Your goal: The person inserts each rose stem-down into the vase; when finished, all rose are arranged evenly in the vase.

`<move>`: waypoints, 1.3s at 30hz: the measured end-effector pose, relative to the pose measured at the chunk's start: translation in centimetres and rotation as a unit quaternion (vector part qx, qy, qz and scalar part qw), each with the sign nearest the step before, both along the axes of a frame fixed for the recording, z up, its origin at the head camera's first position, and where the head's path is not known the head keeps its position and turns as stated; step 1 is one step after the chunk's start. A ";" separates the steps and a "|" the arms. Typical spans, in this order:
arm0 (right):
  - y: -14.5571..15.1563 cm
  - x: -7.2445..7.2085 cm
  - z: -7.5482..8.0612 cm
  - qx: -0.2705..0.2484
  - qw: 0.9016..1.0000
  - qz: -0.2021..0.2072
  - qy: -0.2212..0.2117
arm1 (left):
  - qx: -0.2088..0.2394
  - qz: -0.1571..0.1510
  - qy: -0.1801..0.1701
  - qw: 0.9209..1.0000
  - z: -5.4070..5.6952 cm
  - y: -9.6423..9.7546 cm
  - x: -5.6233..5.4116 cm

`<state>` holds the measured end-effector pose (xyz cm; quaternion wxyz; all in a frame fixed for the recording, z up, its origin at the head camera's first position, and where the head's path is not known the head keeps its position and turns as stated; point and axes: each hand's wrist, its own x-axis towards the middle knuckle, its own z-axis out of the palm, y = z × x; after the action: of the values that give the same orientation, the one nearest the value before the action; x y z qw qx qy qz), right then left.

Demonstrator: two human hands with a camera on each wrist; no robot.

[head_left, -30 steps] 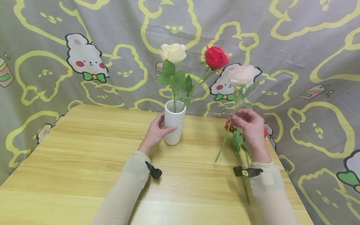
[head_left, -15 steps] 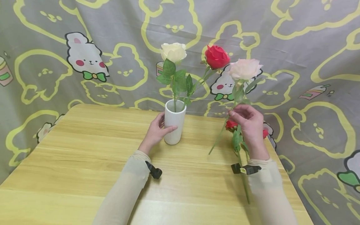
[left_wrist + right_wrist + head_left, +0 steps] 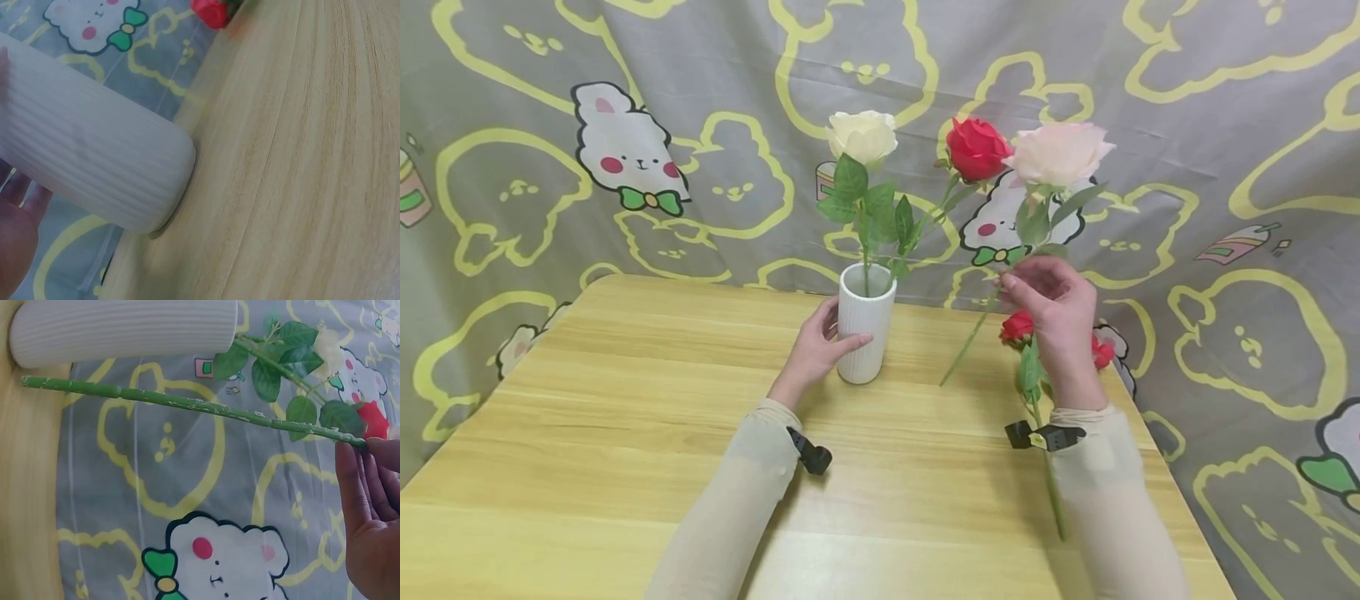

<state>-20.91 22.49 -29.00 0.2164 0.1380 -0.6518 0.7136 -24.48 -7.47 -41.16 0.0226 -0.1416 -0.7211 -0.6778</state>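
Observation:
My left hand [image 3: 811, 353] holds a white ribbed vase [image 3: 867, 337] upright on the table, thumb across its front and fingers round its far side. A cream rose [image 3: 861, 138] and a red rose [image 3: 977, 150] stand in the vase, the red one leaning right. To the right, my right hand [image 3: 1056, 308] pinches the stem of a pale pink rose [image 3: 1060, 154] between thumb and fingertips. Its bloom is up, and the bare green stem [image 3: 187, 403] slants down toward the vase, held above the table. In the right wrist view the stem's lower end is beside the vase, apart from it.
Red flowers [image 3: 1018, 327] with green stems lie on the wooden table [image 3: 625, 400] at the right, partly behind my right hand and forearm. A grey curtain [image 3: 715, 75] with yellow cartoon outlines hangs behind the table's back edge.
My right hand has raised the pink rose and moved it slightly left, its stem end coming nearer the vase. The left hand and vase have stayed in place.

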 end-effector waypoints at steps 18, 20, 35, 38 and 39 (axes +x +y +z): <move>-2.3 -0.3 2.6 -0.058 0.996 0.009 0.065 | -0.007 -0.003 -0.009 1.000 2.3 -0.1 1.5; -2.5 -0.3 3.0 -0.067 0.995 0.010 0.071 | -0.006 -0.003 -0.008 1.000 1.9 -0.1 1.2; -3.3 -0.7 6.0 -0.179 0.976 0.003 0.125 | 0.011 0.008 0.010 1.000 -1.1 0.1 -0.5; -3.5 -0.8 6.7 -0.179 0.972 -0.007 0.151 | 0.012 0.009 0.011 1.000 -1.1 0.1 -0.4; -3.6 -0.9 6.9 -0.179 0.971 -0.010 0.159 | 0.012 0.007 0.008 1.000 -0.7 0.1 -0.2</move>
<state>-21.76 18.85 -22.14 0.3453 0.2024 -0.4719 0.7855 -24.69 -7.36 -41.86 0.0345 -0.1414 -0.7134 -0.6854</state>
